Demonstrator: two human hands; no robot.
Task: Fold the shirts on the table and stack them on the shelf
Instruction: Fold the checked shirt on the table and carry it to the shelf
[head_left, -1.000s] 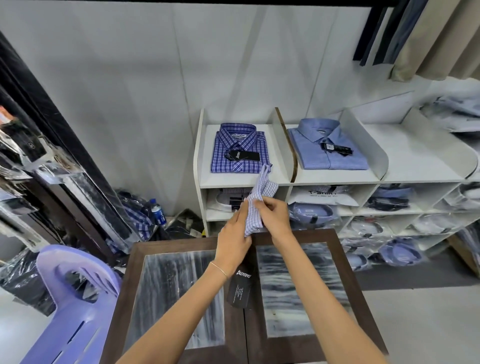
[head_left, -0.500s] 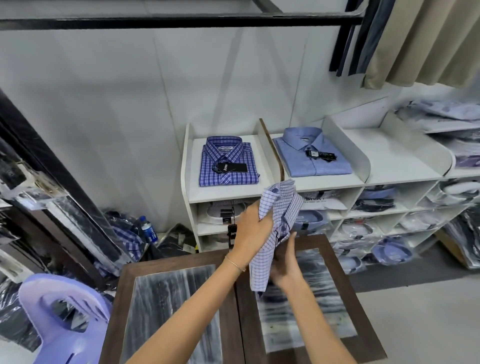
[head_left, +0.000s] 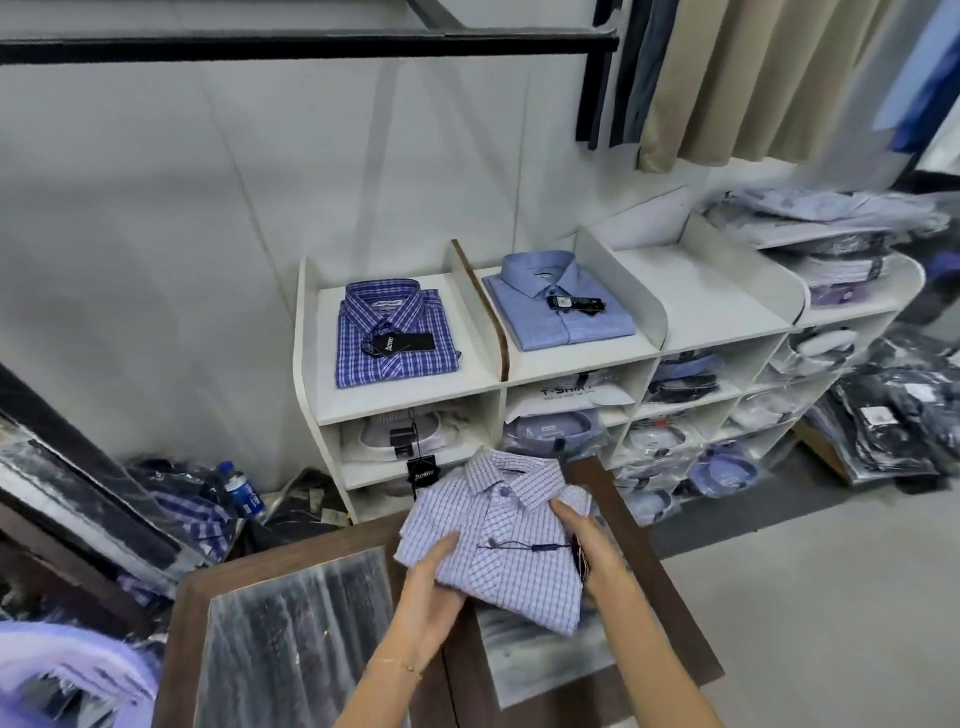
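The shirt (head_left: 498, 540) is now flat and face-up — a second ago it hung as a twisted strip between the hands, half a second ago it was turning in the air, and now it shows collar, button placket and a neat folded rectangle. It sits in both hands just over the far edge of the desk (head_left: 644, 561), collar pointing toward the shelf (head_left: 415, 400). The left hand (head_left: 434, 587) grips its near left corner, thumb on top and fingers under; the right hand (head_left: 584, 540) clasps the right edge, with a dark tag half hidden under the palm. So folding looks finished, and what remains, I judge, is the carry to the shelf.

The cloth is a thin woven cotton, pale lilac with a fine dark check, soft enough that its layers sag slightly at the near corner. The collar is stiffer and holds its points. The desk has a dark wood frame around glossy, streaked panels — smooth, likely slippery. The shelf is white board with curved dividers; its top holds a blue plaid shirt (head_left: 395, 338) in the left bay and a plain blue shirt (head_left: 563, 312) in the next, while the third bay is bare. Lower cubbies hold shirts in shiny plastic bags.
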